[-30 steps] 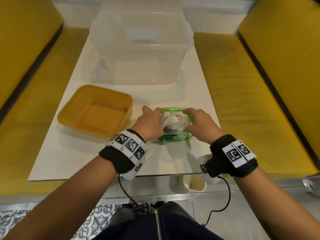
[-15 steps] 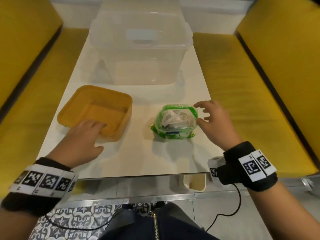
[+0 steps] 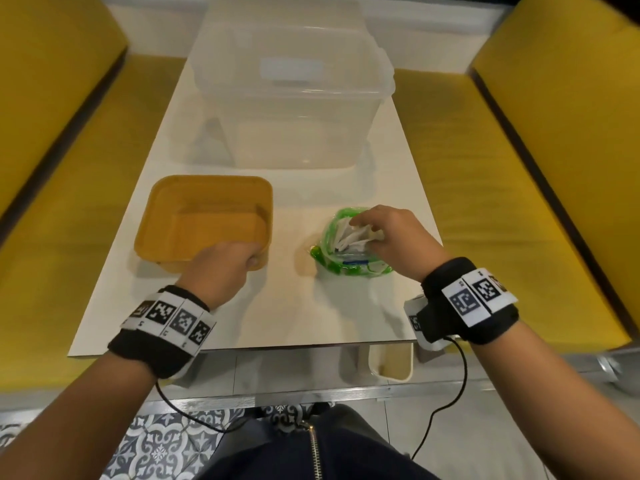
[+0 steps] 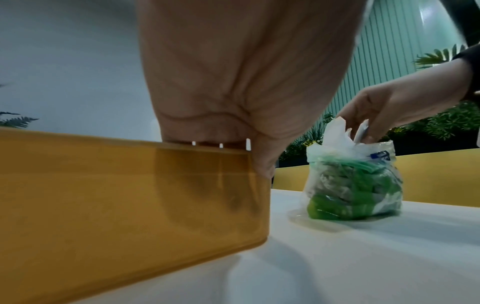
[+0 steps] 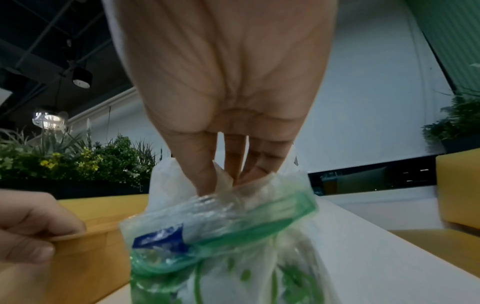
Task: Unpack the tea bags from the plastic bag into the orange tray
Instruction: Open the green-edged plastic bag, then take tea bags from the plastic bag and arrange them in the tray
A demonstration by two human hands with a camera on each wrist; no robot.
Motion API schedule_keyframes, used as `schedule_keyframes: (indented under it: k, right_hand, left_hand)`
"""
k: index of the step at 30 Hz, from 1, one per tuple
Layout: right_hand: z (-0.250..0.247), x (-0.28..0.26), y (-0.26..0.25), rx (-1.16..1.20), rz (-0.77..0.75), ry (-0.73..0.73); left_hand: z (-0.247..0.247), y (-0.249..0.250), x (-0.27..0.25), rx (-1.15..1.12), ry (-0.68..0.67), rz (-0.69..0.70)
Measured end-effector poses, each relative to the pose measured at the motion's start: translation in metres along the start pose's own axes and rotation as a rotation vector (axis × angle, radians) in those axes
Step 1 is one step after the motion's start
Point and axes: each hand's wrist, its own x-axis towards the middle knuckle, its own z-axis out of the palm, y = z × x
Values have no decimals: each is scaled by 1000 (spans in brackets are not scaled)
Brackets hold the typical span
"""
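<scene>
The orange tray (image 3: 204,220) sits empty on the left of the white table. My left hand (image 3: 242,258) grips its near right corner, thumb outside the wall (image 4: 262,164) and fingers over the rim. To the right of the tray stands the clear plastic bag (image 3: 346,261) with its green zip mouth open and white tea bags (image 3: 349,233) inside. My right hand (image 3: 365,227) reaches down into the mouth. Its thumb and fingers (image 5: 200,174) pinch a tea bag (image 5: 222,176) at the top of the plastic bag (image 5: 221,236).
A large clear storage bin (image 3: 291,98) stands at the back of the table (image 3: 277,323). Yellow benches (image 3: 502,202) run along both sides. A small beige bin (image 3: 391,362) sits below the table's front edge.
Both hands were on the bag a second ago. The left hand has moved over to the tray and taken hold of its corner. The right hand let go, then dipped its fingers into the bag.
</scene>
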Motion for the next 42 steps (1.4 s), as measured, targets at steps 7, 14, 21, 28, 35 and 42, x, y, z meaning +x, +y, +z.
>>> schedule_keyframes:
  k: [7,14,21,28,35,42]
  right_hand:
    - [-7,6,4,38,60,67]
    - [-36,5,-6,29,25,135]
    - [-63,18,-44,53,-83,178]
    - [-54,26,-34,61,-22,267]
    - [-44,16,-22,142,23,179]
    - [-26,-7,-41,380,-69,452]
  left_hand:
    - [-20,34,-6,-181,239,36]
    - [-24,101,19,-597,104,177]
    - [-29,114,65,-813,53,288]
    - [-18,106,77,-966,79,271]
    - [-20,102,73,-845,29,290]
    - [-27,92,59,-913,42,169]
